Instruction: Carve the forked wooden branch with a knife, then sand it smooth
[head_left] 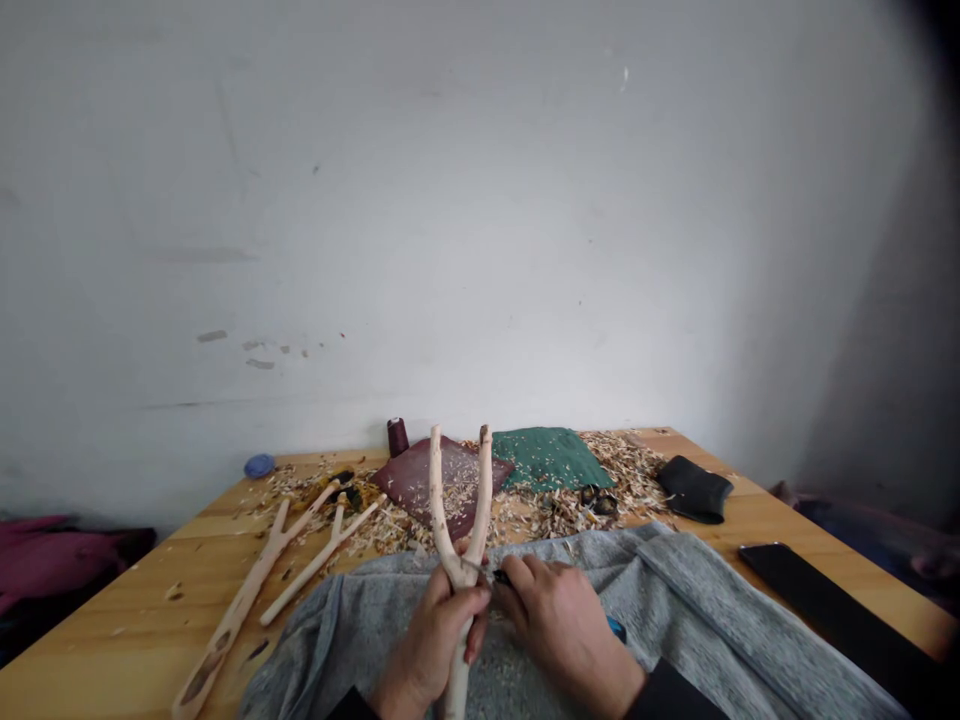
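A peeled, Y-shaped forked branch stands nearly upright in front of me, its two prongs pointing up. My left hand is closed around its stem just below the fork. My right hand grips a knife, whose thin blade lies against the wood at the crotch of the fork. Most of the knife's handle is hidden in the fingers; a blue piece shows behind the right wrist. Beneath both hands spreads a grey cloth.
Two more peeled forked branches lie left on the wooden table. Behind are wood shavings, a maroon sheet, a green sheet, a thread spool and a blue lid. Black items sit right, before a wall.
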